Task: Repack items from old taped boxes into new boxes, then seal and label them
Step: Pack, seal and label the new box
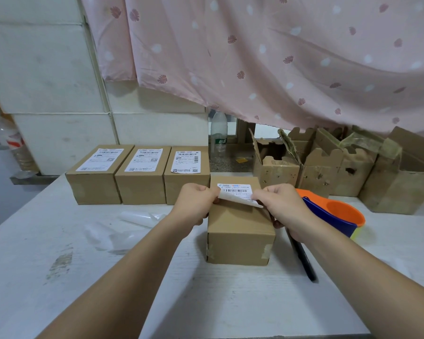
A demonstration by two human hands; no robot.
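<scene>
surface [157,302] white, taped new box [240,241] at its middle, black pen [304,260] just right of it | left hand [194,204] fingers [209,193] pinch left edge of label [235,192] | right hand [282,209] fingers [260,195] pinch right edge | label far part lies on box top, near edge lifted | tape dispenser [333,214] right of box | three labelled boxes [142,174] in a row behind-left | old boxes [328,167] open, far right

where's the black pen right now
Head view: the black pen lies on the white table just right of the box being labelled, in front of the orange tape dispenser.
</scene>
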